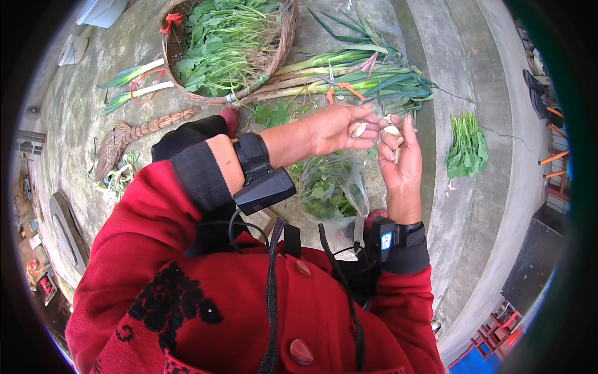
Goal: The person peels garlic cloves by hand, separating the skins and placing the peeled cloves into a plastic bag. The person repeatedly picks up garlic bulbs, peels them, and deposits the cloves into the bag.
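Observation:
My left hand [343,128] is turned palm up with a garlic clove [357,130] lying on its fingers. Close to its fingertips, my right hand [401,149] is curled around several garlic cloves [391,133]. Just beyond the hands, orange-handled scissors [332,86] lie open on a row of long green onions or leeks [308,77]. Below my hands stands a clear plastic bag [331,187] with leafy greens in it. A wicker basket [285,42] beyond my left forearm holds leafy greens with roots [229,44].
A bunch of greens [466,145] lies on the concrete at the right. At the left are a bound straw hand broom [140,131], a heap of trimmings [119,180] and two white-stemmed stalks [135,96]. White containers [100,11] stand at the upper left.

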Demonstrator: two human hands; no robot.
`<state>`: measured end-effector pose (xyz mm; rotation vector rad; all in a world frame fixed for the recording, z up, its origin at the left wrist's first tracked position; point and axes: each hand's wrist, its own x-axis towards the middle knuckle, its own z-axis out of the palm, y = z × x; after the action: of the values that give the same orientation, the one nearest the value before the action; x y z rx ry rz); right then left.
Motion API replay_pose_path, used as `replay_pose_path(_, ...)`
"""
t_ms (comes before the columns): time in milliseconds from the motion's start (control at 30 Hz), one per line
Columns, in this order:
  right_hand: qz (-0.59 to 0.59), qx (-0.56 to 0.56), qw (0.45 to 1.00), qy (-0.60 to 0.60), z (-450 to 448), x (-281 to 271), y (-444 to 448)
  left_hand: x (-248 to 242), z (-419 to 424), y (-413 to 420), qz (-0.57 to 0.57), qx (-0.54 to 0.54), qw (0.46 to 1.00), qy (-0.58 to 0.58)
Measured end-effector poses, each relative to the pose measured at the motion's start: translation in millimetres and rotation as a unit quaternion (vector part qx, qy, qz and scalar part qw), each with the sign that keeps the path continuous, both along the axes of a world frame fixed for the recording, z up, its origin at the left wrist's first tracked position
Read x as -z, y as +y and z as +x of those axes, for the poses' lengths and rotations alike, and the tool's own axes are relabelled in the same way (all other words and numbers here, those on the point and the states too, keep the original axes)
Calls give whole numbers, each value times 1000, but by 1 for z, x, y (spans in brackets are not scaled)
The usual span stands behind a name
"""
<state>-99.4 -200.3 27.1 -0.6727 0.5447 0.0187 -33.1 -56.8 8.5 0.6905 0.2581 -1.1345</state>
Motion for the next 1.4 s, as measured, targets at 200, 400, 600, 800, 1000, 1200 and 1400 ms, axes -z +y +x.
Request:
replay_pose_path(200, 62, 29, 997, 41, -2, 13, 0, 2, -1, -2, 42, -32, 997, -55)
replay_pose_path(400, 60, 32, 996, 55, -1, 12, 2, 2, -2, -2, 56, -39, 997, -35)
replay_pose_path(600, 48, 41, 997, 40, -2, 13, 2, 1, -2, -2, 125, -29, 987, -100)
replay_pose_path(800, 28, 101, 992, 63, 0, 23, 4, 4, -4, -6, 121, 8, 944, -307)
replay_pose_path(1000, 12, 54, 995, 79, -1, 21, 7, 8, -7, -7, 96, 51, 856, -506)
replay_pose_path(1200, -12, -12, 998, 54, -4, 11, 18, 1, -8, -5, 162, 105, 822, -536)
replay_pose_path(1400, 7, -31, 999, 36, -4, 14, 17, 5, -10, -7, 149, 66, 836, -523)
